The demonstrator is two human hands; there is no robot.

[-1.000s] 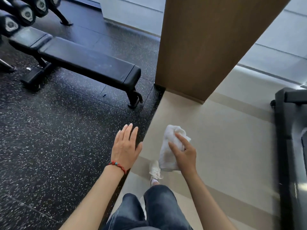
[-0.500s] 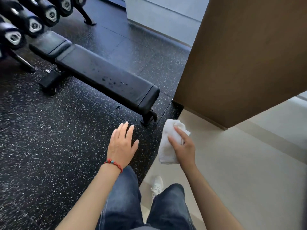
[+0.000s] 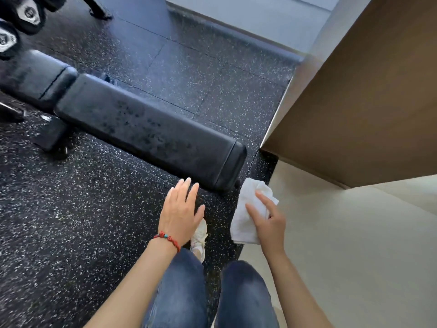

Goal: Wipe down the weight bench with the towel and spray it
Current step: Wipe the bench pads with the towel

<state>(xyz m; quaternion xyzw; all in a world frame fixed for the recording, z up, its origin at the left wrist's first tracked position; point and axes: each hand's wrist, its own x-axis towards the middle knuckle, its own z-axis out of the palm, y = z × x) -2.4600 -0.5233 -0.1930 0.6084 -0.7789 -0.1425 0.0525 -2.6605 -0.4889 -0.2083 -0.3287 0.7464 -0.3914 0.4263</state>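
Note:
The black padded weight bench [image 3: 146, 129] runs from upper left toward the middle, its near end just ahead of my hands; dark wet-looking spots speckle its long pad. My right hand [image 3: 269, 221] grips a folded white towel [image 3: 246, 216], held in the air just right of the bench's near end. With its fingers straight and nothing in it, my left hand [image 3: 182, 209] hovers just short of the bench end. It wears a red bead bracelet. No spray bottle is in view.
Dumbbells [image 3: 14, 27] sit on a rack at the upper left. A brown wooden pillar [image 3: 366, 102] rises at the right, close to the bench end. Black speckled rubber flooring [image 3: 71, 221] meets a beige floor [image 3: 354, 256] on the right. My legs and a white shoe [image 3: 199, 237] are below.
I have walked up to the bench, which now lies much closer and larger in view. Both hands keep the same pose, the right still holding the towel.

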